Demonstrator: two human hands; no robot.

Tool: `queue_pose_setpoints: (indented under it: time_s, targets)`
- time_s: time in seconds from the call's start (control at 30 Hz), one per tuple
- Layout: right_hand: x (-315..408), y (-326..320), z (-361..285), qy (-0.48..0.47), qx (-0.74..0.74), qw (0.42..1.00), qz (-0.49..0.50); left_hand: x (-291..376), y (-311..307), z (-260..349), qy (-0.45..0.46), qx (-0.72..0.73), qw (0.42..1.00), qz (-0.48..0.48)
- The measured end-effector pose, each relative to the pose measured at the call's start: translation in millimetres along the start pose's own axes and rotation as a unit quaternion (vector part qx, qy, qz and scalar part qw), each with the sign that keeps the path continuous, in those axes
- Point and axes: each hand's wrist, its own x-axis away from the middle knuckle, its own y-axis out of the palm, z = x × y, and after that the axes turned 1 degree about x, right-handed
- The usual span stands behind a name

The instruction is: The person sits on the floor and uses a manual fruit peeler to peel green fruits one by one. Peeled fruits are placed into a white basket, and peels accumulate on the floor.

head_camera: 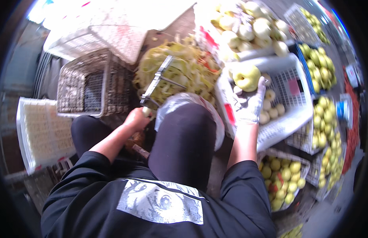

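My left hand (135, 119), bare, grips the pale handle of a long metal tool (156, 80), which looks like a large peeler. Two thin rods jut sideways from its frame. Under the tool lies a heap of yellow-green fruit peelings (178, 70). In my right hand (249, 102), in a white knit glove, rests a round yellow-green fruit (246, 78), probably a pear, its dimpled end facing up. That hand is above a white plastic crate (279, 122) with several pale, peeled-looking fruits (272, 113) in the bottom. A clear plastic bag covers part of my raised knee.
Beyond the white crate sits a container of pale fruit (255, 28). Crates of unpeeled fruit (282, 178) line the right side, near a blue-and-white bucket (344, 110). At left stand a dirty basket crate (82, 83) and a white crate (44, 131).
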Motion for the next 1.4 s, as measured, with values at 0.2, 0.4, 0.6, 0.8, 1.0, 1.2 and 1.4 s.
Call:
queue_pose_setpoints:
  time_s: [0.2,0.4,0.6,0.8,1.0,1.2,1.4]
  targets:
    - [-67.7,79.0,104.0,0.092,0.182,0.978,-0.050,-1.8,-0.4,-2.8,0.037,-0.083,0.995,0.028]
    - [-74.1,141.5,85.5,-0.028,0.148,0.988,0.023,-1.2,-8.9,1.4,0.034,-0.042,0.999,0.002]
    - [-59.4,101.7,107.1,0.133,0.475,0.867,-0.075,6.9,-56.5,7.5,-0.015,-0.007,1.000,0.023]
    - [-124.0,72.4,70.4,0.220,0.475,0.833,-0.182,38.6,-104.7,20.3,0.087,-0.037,0.995,0.027]
    - [-145.9,109.3,84.7,0.456,0.387,0.791,-0.127,48.2,-114.8,36.9,0.043,0.133,0.947,-0.288]
    - [-120.5,104.8,78.4,0.423,0.375,0.818,-0.101,18.2,-71.4,20.9,-0.031,0.030,0.996,-0.079]
    - [-89.0,124.5,80.7,0.326,0.479,0.805,-0.125,41.9,-79.1,45.7,-0.032,0.056,0.967,-0.248]
